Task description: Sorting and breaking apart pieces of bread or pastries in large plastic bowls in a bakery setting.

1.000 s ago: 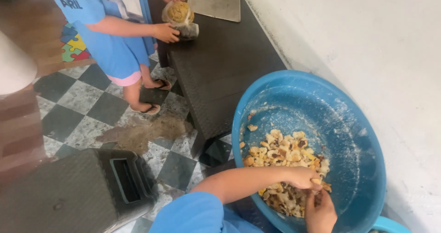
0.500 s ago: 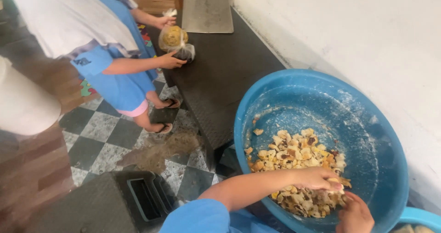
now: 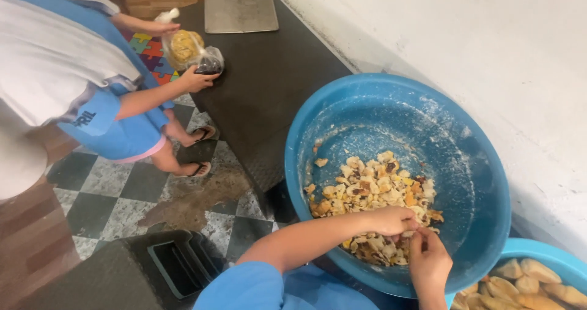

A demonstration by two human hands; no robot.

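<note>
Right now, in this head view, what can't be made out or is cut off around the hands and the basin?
- What the left hand and right hand pinch: fingers cover it.
- Small blue bowl: cut by the bottom-right edge.
- Pieces in the big blue basin: too small to tell apart.
- Dark contents of the other person's plastic bag: too small to tell.
- Wearer's body: cut by the bottom edge.

two blue basins are sitting at lower right: one large basin (image 3: 489, 181), one smaller basin (image 3: 520, 252) showing partly at the corner. two own hands are working in the large one: left hand (image 3: 394, 219), right hand (image 3: 430, 263). two clear bags (image 3: 191, 50) are being held by two other hands at upper left.
</note>
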